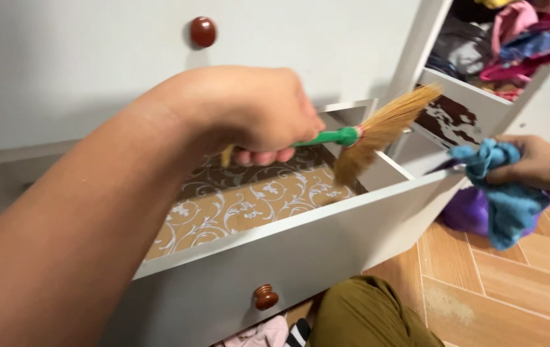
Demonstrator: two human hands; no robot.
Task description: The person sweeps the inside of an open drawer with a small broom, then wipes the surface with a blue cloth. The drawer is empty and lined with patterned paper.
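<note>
My left hand (pixel 259 115) grips the green handle of a small straw hand broom (pixel 378 132), whose bristles hang over the far right corner of an open white drawer (pixel 288 247). The drawer is lined with brown paper bearing white floral scrolls (pixel 243 202), and nothing lies in it. My right hand (pixel 541 166) holds a crumpled blue cloth (pixel 503 193) at the drawer's right front corner.
A closed white drawer with a brown round knob (pixel 203 31) sits above. An open shelf of piled colourful clothes (pixel 513 38) is at the upper right. A purple object (pixel 468 212) lies on the wooden floor. My knee in olive trousers (pixel 365 315) is below.
</note>
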